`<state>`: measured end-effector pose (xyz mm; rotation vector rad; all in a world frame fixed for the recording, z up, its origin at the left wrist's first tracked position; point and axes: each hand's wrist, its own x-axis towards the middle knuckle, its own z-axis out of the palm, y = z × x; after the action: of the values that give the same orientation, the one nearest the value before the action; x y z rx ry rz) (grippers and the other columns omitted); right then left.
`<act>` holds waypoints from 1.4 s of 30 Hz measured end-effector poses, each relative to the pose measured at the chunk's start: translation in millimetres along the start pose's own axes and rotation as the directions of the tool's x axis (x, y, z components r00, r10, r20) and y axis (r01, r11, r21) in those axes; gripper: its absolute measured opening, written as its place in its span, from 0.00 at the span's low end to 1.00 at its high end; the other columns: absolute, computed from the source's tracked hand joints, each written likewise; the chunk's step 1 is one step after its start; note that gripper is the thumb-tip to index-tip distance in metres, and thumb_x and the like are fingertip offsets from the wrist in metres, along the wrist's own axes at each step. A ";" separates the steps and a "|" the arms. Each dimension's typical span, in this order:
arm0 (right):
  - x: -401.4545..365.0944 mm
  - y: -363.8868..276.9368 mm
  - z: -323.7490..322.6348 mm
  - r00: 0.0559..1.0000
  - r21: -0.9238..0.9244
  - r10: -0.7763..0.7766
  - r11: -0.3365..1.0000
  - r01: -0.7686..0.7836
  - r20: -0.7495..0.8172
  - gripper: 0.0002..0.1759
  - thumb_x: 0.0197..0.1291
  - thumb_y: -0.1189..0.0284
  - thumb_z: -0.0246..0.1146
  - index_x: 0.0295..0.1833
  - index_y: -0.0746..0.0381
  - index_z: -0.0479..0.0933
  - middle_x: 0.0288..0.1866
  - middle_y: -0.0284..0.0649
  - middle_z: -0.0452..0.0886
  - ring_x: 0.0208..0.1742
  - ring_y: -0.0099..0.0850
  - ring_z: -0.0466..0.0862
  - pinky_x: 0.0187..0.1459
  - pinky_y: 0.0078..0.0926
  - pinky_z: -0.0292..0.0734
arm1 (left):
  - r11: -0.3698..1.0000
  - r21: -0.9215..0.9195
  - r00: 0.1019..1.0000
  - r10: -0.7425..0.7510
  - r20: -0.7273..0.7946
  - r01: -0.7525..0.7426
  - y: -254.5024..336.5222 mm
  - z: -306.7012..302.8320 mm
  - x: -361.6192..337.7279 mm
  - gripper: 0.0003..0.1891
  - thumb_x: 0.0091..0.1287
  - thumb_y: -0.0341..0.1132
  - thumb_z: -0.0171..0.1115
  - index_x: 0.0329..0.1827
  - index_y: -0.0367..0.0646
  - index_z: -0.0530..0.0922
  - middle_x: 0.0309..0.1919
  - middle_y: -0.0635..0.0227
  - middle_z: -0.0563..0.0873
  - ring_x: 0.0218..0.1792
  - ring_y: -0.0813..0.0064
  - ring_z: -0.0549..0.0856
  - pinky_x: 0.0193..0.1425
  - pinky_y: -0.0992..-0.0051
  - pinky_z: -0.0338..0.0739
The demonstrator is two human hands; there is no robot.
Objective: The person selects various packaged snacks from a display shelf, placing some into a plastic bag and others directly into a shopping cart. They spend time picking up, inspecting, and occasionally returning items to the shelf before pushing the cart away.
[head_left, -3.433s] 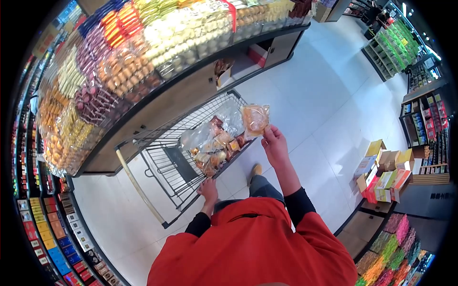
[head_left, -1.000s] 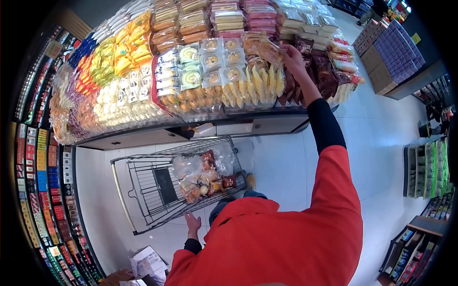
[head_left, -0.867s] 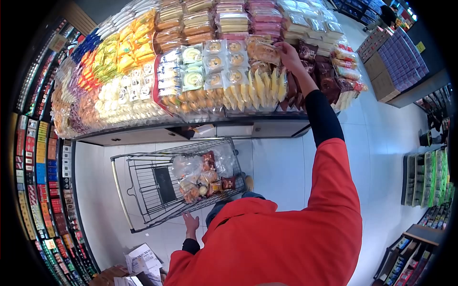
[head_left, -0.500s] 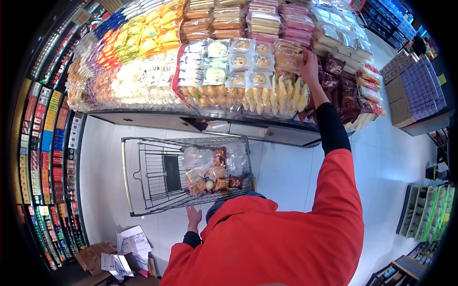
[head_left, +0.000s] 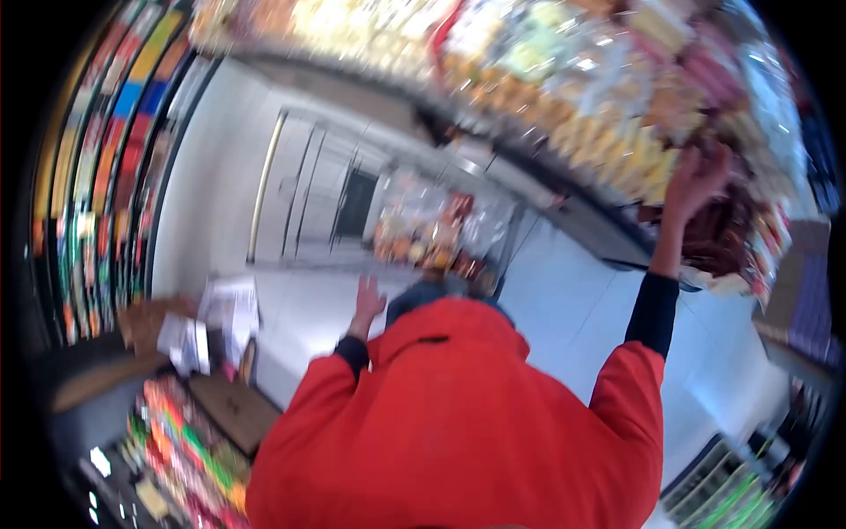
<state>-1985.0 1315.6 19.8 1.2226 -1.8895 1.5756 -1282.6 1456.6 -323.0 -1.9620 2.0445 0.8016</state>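
My right hand (head_left: pixel 696 183) is stretched over the display's right end, at the dark brown wrapped packs (head_left: pixel 718 234), next to yellow wedge-shaped packs (head_left: pixel 612 159). Its fingers look apart and I see nothing held in them, though the view is smeared by motion. My left hand (head_left: pixel 368 301) hangs low near the cart's side, fingers spread, holding nothing. In the wire shopping cart (head_left: pixel 262 189) lie clear bags of snacks (head_left: pixel 410 234) and a red-brown pack (head_left: pixel 459 208).
The display (head_left: pixel 370 40) of wrapped food runs across the top. Shelves of boxed goods (head_left: pixel 132 97) line the left. Papers (head_left: pixel 231 309) and colourful packs (head_left: pixel 189 432) are at lower left. A stack of cartons (head_left: pixel 797 282) stands at right, with green-edged trays (head_left: pixel 727 494) below.
The view has swung round and blurred; display and cart appear tilted. My right hand has moved from a light brown pack to the dark brown packs. My left hand stays low and open.
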 end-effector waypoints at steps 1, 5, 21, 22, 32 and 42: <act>-27.2 -25.9 -4.7 0.997 0.093 0.060 0.994 -0.064 0.044 0.25 0.69 0.77 0.61 0.69 0.70 0.65 0.61 0.50 0.73 0.58 0.37 0.77 0.61 0.34 0.74 | 1.000 -0.006 0.999 -0.006 -0.048 0.006 9.6 -6.6 -7.8 0.40 0.62 0.42 0.68 0.76 0.37 0.64 0.77 0.35 0.57 0.78 0.39 0.58 0.79 0.57 0.62; -159.6 -96.6 5.2 0.848 0.261 -0.060 0.961 -0.094 0.526 0.07 0.67 0.82 0.62 0.47 0.61 0.82 0.42 0.36 0.83 0.43 0.30 0.83 0.47 0.26 0.77 | 0.999 -0.026 0.991 -0.033 -0.129 0.029 41.6 -23.9 -26.9 0.31 0.64 0.37 0.66 0.71 0.41 0.70 0.73 0.45 0.66 0.72 0.43 0.66 0.71 0.51 0.70; -637.7 8.0 151.3 -0.320 -0.548 0.499 0.419 -0.724 0.805 0.40 0.60 0.60 0.72 0.71 0.70 0.66 0.63 0.57 0.77 0.65 0.45 0.79 0.65 0.36 0.73 | 0.917 -0.357 0.979 0.203 0.032 -0.179 81.8 -40.4 25.1 0.17 0.71 0.29 0.58 0.62 0.37 0.76 0.52 0.50 0.83 0.51 0.48 0.84 0.57 0.57 0.78; -649.3 7.7 162.7 -0.235 -0.595 0.593 0.536 -0.599 0.770 0.49 0.58 0.58 0.74 0.74 0.73 0.59 0.69 0.60 0.71 0.70 0.47 0.74 0.69 0.35 0.68 | 0.880 -0.453 0.981 0.185 0.057 -0.140 85.9 -41.5 24.5 0.17 0.71 0.29 0.58 0.62 0.37 0.76 0.52 0.51 0.83 0.51 0.48 0.84 0.57 0.58 0.78; -678.4 -10.3 212.2 -0.061 -0.735 0.805 0.505 -0.453 0.590 0.45 0.48 0.55 0.81 0.64 0.72 0.71 0.52 0.49 0.84 0.51 0.38 0.85 0.54 0.33 0.79 | 0.767 -0.641 0.946 0.228 0.229 -0.030 95.5 -67.6 27.7 0.21 0.72 0.25 0.57 0.68 0.40 0.72 0.54 0.57 0.84 0.50 0.59 0.85 0.56 0.66 0.79; -527.9 -87.7 146.5 -0.277 -0.570 0.635 0.316 -0.758 0.721 0.21 0.58 0.62 0.75 0.49 0.66 0.81 0.40 0.38 0.86 0.38 0.25 0.82 0.40 0.27 0.77 | 0.706 -0.696 0.983 0.183 0.006 -0.127 109.1 -100.8 60.3 0.22 0.74 0.30 0.58 0.70 0.37 0.70 0.60 0.55 0.79 0.57 0.61 0.82 0.60 0.69 0.77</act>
<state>-1594.5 1375.0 -369.9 1.0445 -4.0840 1.3891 -1372.0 1350.9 -242.2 -2.0282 2.0554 1.8907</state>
